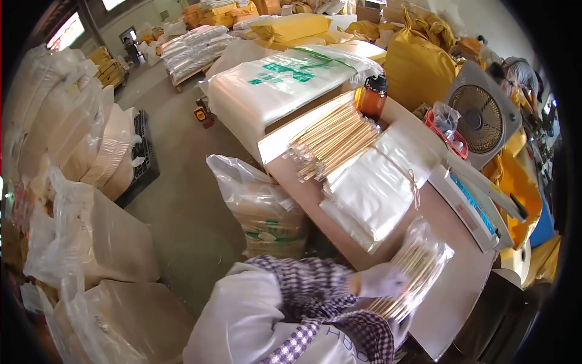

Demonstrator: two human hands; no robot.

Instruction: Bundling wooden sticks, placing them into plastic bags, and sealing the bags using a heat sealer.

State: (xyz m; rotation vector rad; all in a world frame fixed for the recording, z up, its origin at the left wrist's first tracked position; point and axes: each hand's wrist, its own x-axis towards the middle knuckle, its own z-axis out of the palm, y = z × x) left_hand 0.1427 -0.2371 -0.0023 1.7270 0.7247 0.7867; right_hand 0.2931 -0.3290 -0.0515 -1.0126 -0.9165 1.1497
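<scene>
A clear plastic bag of thin wooden sticks (418, 262) lies slanted over the near part of the table, in front of me. My left hand (381, 281), in a pale glove, closes on the side of this bag; its fingertips are somewhat blurred. Lower down, my right hand (400, 329) grips the near end of the bundle, and the sticks and sleeve hide most of its fingers. Beyond the bag is a stack of flat clear plastic bags (370, 197) with a string across it. A heap of loose sticks (333, 138) rests behind that stack.
On the table (451, 288), a blue-and-white bag sealer (470, 206) stands at the right. An orange bottle (372, 97), a red basket (447, 130) and a grey fan (482, 115) are farther back. A filled plastic sack (260, 209) stands against the table's left side.
</scene>
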